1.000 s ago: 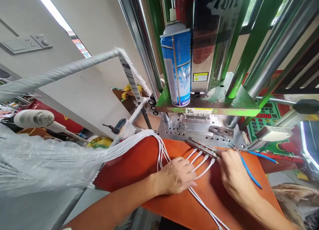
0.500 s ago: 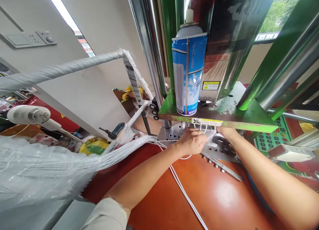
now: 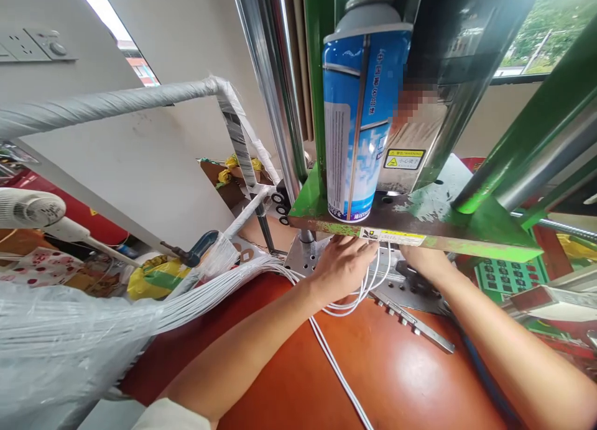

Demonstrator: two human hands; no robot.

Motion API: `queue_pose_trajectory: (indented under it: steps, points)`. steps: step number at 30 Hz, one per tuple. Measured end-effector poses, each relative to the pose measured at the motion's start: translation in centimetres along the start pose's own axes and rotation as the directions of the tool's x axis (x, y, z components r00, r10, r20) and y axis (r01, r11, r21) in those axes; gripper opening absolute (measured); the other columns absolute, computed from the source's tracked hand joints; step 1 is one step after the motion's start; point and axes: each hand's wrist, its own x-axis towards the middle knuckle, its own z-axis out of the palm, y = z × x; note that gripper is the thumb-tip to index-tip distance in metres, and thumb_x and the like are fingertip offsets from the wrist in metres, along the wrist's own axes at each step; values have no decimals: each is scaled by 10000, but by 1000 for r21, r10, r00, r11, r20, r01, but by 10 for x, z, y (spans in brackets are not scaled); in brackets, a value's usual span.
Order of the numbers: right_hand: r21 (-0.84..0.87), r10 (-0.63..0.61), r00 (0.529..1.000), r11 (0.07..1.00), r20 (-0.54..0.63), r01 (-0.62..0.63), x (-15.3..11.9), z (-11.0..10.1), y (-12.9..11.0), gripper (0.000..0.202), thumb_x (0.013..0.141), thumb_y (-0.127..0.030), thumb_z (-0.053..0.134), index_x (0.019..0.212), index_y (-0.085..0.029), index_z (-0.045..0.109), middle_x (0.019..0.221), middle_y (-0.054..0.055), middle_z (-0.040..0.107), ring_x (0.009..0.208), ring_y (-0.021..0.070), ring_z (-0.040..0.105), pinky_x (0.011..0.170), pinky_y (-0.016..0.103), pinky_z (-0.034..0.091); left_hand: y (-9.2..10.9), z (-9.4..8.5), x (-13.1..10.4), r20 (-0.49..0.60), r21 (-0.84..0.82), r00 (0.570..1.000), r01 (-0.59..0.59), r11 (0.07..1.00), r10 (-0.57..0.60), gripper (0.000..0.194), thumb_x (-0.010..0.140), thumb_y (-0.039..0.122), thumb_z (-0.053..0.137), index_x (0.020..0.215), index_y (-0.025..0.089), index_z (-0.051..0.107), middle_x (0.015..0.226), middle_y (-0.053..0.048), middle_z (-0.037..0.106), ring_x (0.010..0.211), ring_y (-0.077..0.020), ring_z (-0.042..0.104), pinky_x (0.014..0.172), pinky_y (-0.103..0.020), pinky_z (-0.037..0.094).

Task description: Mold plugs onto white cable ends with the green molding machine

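Here's the left hand (image 3: pixel 342 265) at half past four, slipped a touch leftward in the last half-second, fingers bent down behind the green plate's (image 3: pixel 476 236) front edge; what they grip, I can't tell. That shift uncovers the white cables (image 3: pixel 347 309) just beside it, looping up under the plate. At four o'clock the metal bar (image 3: pixel 417 326) lies on the orange table (image 3: pixel 298 368) with no cables at it, so the handling, I'd judge, has gone from table to press. Right hand (image 3: pixel 417 259), half past three: fingers hidden, can't tell.

Containers! Eight o'clock, clear plastic wrapping (image 3: pixel 60 337) around a cable bundle (image 3: pixel 219 285); above it, a yellow-green bag (image 3: pixel 153 281), contents hidden; past nine, a cardboard box (image 3: pixel 212 174) with yellow stuff; half past one, a blue spray can (image 3: pixel 359 138), contents unseen.
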Motion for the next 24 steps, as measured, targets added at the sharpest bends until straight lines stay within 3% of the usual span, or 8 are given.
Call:
queue_pose_trajectory:
  steps: [2, 6, 12, 17, 21, 24]
  points:
    - [-65, -84, 995, 994, 55, 88, -27, 1, -18, 341, 1033, -362, 424, 1138, -181, 693, 1131, 145, 693, 1088, 331, 605, 981, 489, 462, 3, 4, -4, -9, 82, 1000, 29, 996, -28, 342, 1043, 242, 428, 1310, 151, 622, 1212, -143, 689, 1135, -301, 602, 1032, -474, 426]
    - [-320, -233, 962, 909, 139, 267, -66, 12, -45, 479, 990, -218, 369, 1443, -165, 515, 1386, 177, 606, 1288, 375, 492, 1117, 587, 288, 10, 8, -8, 9, 144, 1000, 24, 989, -25, 333, 997, 191, 449, 1282, 140, 616, 1318, -145, 641, 1215, -305, 562, 1133, -493, 351]
    - [-355, -175, 980, 914, 95, 197, -58, 30, -49, 403, 947, -192, 421, 1289, -153, 631, 1133, 195, 684, 1092, 383, 561, 1014, 554, 347, 5, 27, -2, -46, 189, 997, 67, 980, -59, 356, 958, 181, 459, 1261, 100, 629, 1328, -171, 637, 1267, -326, 540, 1160, -503, 330]
    - [-381, -206, 978, 902, 39, 205, -49, 37, -48, 382, 1001, -199, 347, 1229, -82, 630, 1128, 214, 678, 1096, 374, 564, 1018, 545, 370, -1, 38, 5, -81, 165, 996, 47, 985, -34, 378, 958, 174, 456, 1284, 91, 629, 1309, -171, 656, 1252, -319, 571, 1139, -491, 371]
    - [-338, -251, 968, 910, 8, 239, -57, 14, -49, 425, 1032, -226, 328, 1363, -73, 547, 1305, 195, 644, 1246, 339, 552, 1104, 534, 377, -5, 19, 1, -67, 76, 997, 35, 996, -30, 469, 1009, 192, 403, 1462, 139, 515, 1453, -142, 582, 1365, -277, 520, 1210, -493, 329]
    - [-225, -302, 953, 931, -24, 289, -113, -18, -39, 524, 1035, -281, 363, 1536, -133, 401, 1564, 148, 462, 1466, 338, 381, 1188, 578, 337, -2, -11, -47, -62, -4, 998, 26, 1000, -26, 540, 1057, 315, 363, 1577, 170, 376, 1647, -148, 345, 1540, -290, 303, 1258, -514, 270]
